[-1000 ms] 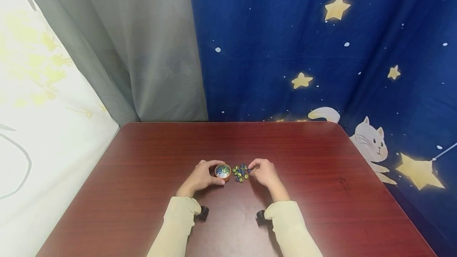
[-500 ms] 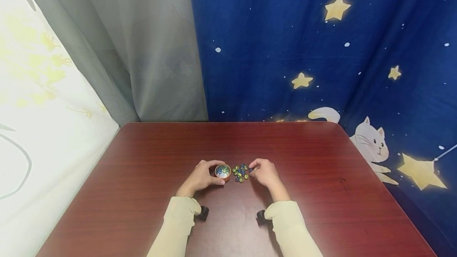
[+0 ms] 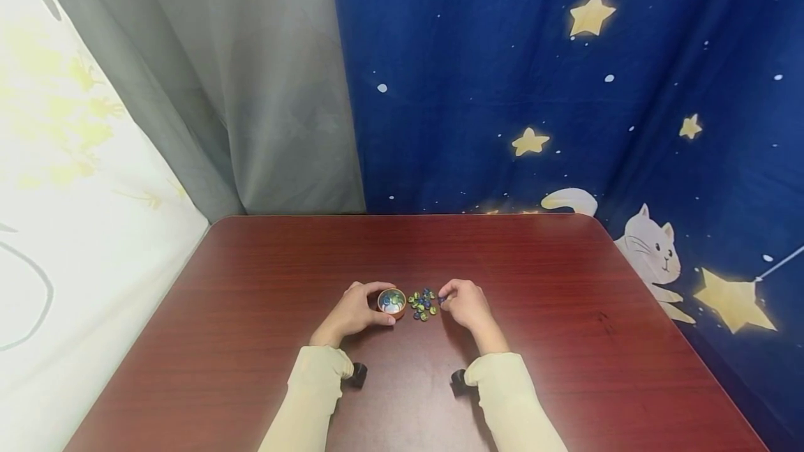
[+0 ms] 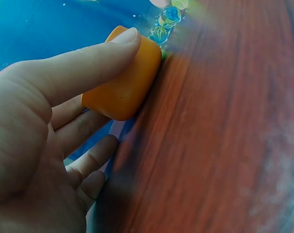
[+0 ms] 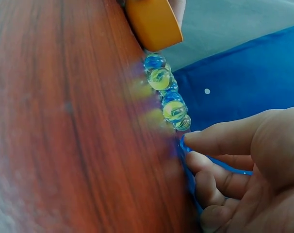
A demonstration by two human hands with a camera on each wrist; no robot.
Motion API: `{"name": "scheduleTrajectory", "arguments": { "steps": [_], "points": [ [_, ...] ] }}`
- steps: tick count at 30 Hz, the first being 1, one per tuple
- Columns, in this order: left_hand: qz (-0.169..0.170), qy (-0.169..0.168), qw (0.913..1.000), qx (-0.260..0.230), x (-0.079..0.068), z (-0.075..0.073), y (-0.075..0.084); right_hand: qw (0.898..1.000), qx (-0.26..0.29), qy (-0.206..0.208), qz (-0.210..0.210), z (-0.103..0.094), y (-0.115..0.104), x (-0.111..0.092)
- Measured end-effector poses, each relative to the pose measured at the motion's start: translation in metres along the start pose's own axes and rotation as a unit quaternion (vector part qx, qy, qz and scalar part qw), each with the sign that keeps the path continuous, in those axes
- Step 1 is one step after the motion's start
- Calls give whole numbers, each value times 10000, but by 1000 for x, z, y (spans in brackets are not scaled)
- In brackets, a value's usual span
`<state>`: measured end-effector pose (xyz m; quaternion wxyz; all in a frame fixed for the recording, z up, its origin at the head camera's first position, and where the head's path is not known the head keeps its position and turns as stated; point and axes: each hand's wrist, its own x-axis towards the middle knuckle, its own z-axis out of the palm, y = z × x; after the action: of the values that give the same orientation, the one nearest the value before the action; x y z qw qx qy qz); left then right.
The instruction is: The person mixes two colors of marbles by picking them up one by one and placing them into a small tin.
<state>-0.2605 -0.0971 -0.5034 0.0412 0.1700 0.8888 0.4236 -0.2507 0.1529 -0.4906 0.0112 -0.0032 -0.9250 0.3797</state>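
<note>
My left hand (image 3: 353, 310) grips a small round orange cup (image 3: 392, 315) by its sides, thumb at the near side and fingers at the far side. Several marbles (image 3: 394, 298) in blue and green lie inside, in front of a pale bottom. Just right of the cup, a loose cluster of clear glass marbles (image 5: 174, 111) with blue and yellow-green swirls rests on the table. At the right edge of this cluster my right hand (image 3: 467, 303) pinches a blue marble (image 3: 442, 298) between thumb and fingertips, low at the tabletop. Its fingers mostly hide that marble in the right wrist view.
The reddish-brown wooden table (image 3: 402, 250) stretches out on all sides, with its far edge against a grey curtain (image 3: 289, 89) and a blue curtain (image 3: 452, 89) with stars. A black wrist mount (image 3: 358, 375) sits at each cuff.
My right hand has shifted very slightly to the right with the blue marble, a little away from the cluster. The left hand and the cup have stayed where they were.
</note>
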Motion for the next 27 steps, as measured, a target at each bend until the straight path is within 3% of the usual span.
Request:
{"name": "scheduleTrajectory", "arguments": {
  "steps": [27],
  "points": [
    [26, 26, 9998, 175, 1, 1, 0, 9939, 893, 283, -582, 5, -12, 0]
  ]
}}
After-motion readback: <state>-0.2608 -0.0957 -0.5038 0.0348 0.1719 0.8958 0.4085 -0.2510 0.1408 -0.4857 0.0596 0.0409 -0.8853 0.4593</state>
